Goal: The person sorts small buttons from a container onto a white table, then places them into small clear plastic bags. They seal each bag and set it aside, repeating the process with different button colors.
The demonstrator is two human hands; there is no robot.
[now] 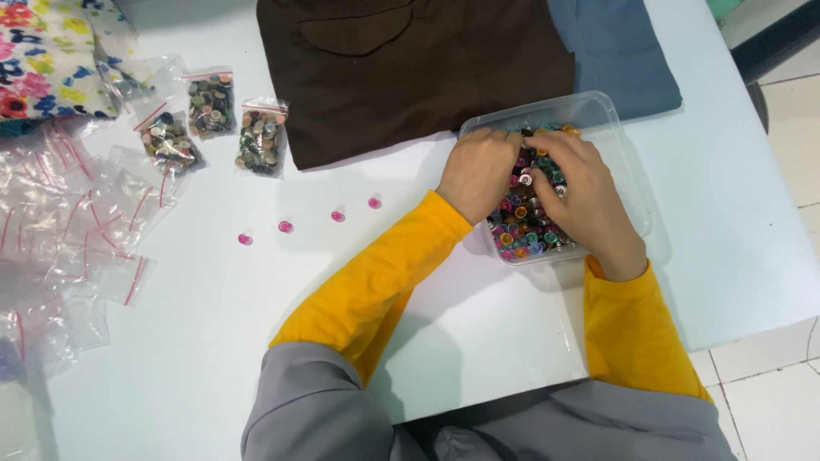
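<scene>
A clear plastic tub (598, 111) full of small multicoloured buttons (523, 232) sits on the white table. Both my hands are inside it, fingers curled into the pile. My left hand (478, 171) rests at the tub's left rim. My right hand (581, 192) lies over the middle of the buttons with a fingertip on a silver one; what, if anything, either hand pinches is hidden. Several pink buttons (286, 227) lie in a loose row on the table to the left of the tub.
Three small zip bags filled with buttons (211, 106) lie at the back left. Empty zip bags (77, 222) pile along the left edge. A brown garment (410, 68) and blue cloth (623, 51) lie behind the tub, floral fabric (43, 51) at far left.
</scene>
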